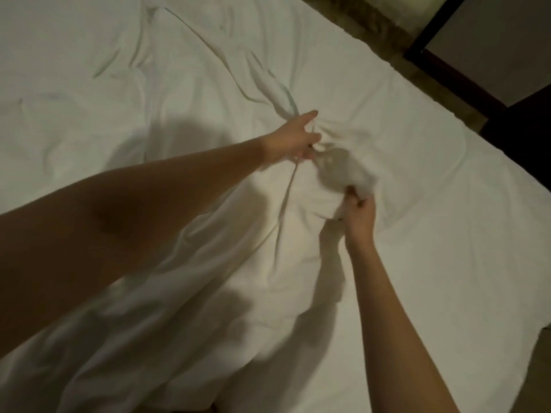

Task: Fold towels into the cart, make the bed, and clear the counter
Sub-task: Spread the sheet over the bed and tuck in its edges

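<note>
Two bare arms reach out from the camera over a white bed. The left hand [295, 137], just above the picture's centre, has its fingers curled into a gathered bunch of white sheet [343, 93], while its forefinger points straight out toward one o'clock. The right hand [359, 217], at about four o'clock from the left one and close to it, pinches another fold of the same cloth between thumb and curled fingers; this part is blurred, so the exact hold is hard to make out. Between the two hands the fabric is puckered into a small dark hollow.

The sheet is thin, soft and matte. Long ridges and creases fan out from the left hand toward eleven and twelve o'clock, and a narrow ridge runs from that hand down toward six o'clock. A loose, rumpled mass of it falls toward seven o'clock, under the left forearm, with soft shadows of the arms across it.

Under the sheet, the mattress [465, 263] lies flat and smooth, with a bumpy piped edge running from twelve o'clock to four o'clock. Beyond that edge, at one to two o'clock, lies brownish mottled floor [366, 17] and a dark straight-edged frame [447, 65] of some furniture.
</note>
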